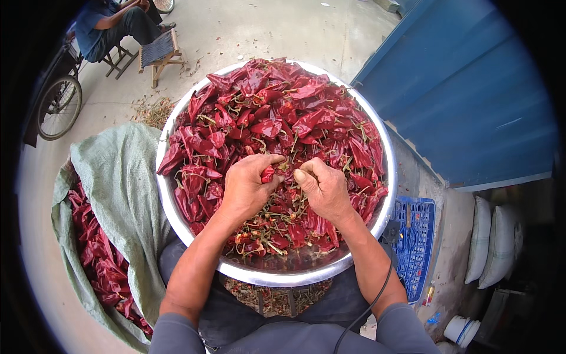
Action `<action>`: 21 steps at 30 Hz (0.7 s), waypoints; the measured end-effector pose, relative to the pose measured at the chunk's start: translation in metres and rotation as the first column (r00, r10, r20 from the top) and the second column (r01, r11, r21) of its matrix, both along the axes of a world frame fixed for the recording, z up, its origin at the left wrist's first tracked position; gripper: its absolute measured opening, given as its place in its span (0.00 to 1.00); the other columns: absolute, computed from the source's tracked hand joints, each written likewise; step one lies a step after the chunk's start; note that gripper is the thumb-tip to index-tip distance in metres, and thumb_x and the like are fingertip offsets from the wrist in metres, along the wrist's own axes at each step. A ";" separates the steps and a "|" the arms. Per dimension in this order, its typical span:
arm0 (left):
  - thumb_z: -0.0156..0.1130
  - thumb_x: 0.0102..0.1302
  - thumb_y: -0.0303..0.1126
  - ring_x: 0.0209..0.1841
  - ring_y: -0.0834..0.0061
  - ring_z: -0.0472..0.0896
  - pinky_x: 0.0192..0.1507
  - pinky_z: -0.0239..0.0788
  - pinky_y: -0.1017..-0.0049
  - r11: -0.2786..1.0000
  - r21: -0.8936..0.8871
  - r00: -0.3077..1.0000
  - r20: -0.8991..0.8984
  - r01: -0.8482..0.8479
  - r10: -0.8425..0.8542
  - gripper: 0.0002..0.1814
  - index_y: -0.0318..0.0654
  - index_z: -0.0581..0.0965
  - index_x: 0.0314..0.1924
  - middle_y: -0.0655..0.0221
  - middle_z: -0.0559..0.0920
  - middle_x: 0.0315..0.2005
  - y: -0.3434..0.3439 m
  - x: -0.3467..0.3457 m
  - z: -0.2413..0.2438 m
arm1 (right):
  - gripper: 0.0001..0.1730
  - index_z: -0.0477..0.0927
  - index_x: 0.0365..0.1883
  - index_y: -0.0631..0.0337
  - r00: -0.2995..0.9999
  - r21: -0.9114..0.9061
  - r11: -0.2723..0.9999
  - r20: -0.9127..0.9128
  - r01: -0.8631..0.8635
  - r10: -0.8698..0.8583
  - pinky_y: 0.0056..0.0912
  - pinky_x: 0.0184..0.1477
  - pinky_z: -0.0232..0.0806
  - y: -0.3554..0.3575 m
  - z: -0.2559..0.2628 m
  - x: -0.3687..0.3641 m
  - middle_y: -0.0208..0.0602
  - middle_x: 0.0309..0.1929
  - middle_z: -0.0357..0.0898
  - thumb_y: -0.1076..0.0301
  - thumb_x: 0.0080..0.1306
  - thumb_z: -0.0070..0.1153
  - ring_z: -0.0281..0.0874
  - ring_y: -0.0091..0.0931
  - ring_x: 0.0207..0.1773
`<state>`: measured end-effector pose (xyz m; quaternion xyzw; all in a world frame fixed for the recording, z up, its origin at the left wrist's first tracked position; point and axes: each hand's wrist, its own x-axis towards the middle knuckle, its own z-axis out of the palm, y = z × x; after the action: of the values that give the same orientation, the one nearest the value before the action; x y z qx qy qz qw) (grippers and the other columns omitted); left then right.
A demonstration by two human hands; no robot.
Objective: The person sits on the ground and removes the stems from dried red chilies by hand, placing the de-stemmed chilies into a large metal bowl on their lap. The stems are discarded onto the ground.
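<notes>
A wide metal basin heaped with dried red chili peppers rests before me over my lap. Over the middle of the heap, my left hand is closed around a red dried pepper, part of which shows between thumb and fingers. A green stem end lies between the two hands. Just right of it is my right hand, thumb against curled fingers; whether a stem piece is pinched there cannot be told. Loose stems and pepper bits lie below the hands in the basin.
On the left, a pale green woven sack holds more red peppers. A blue plastic crate and a blue metal door are at the right. Beyond the basin are a wooden folding stool and a seated person. A black cable passes my right arm.
</notes>
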<state>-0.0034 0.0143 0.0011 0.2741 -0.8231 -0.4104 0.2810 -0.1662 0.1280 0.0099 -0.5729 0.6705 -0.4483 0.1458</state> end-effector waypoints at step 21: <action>0.69 0.68 0.24 0.40 0.84 0.81 0.45 0.76 0.79 0.617 0.718 0.904 -0.426 0.322 0.025 0.08 0.35 0.82 0.46 0.72 0.86 0.37 0.026 0.002 0.006 | 0.16 0.72 0.34 0.54 0.099 -0.046 0.992 0.993 -0.119 0.058 0.20 0.18 0.58 0.009 0.010 0.019 0.22 0.18 0.65 0.55 0.80 0.50 0.57 0.14 0.15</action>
<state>-0.0011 0.0403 0.0068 0.2082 -0.5117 -0.7920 0.2600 -0.1472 0.1373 0.0199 -0.1614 0.3752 -0.6912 0.5961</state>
